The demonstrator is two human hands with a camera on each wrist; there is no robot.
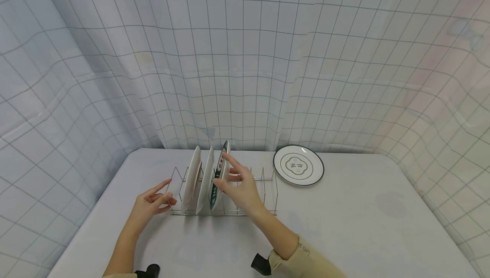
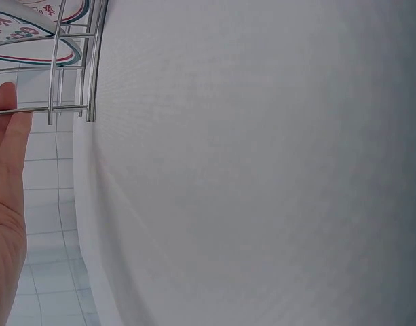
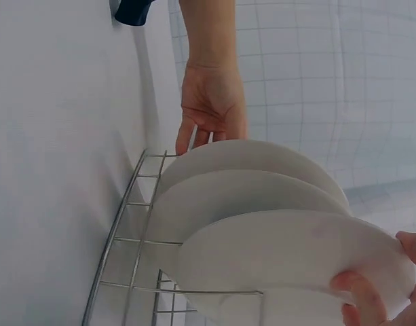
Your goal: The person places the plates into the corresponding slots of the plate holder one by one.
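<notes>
A wire plate rack stands on the table with several slots and three upright plates. Its left end is held by my left hand, whose fingers pass the end wire; the thumb's contact is partly hidden. My right hand pinches the rightmost racked plate, which has a dark green patterned face turned left. In the right wrist view, the white back of this plate shows, with fingertips on its rim and back. The middle plate and left plate lean beside it.
A white plate with a dark rim and a central emblem lies flat to the right of the rack. The white table is enclosed at the back and sides by a gridded curtain.
</notes>
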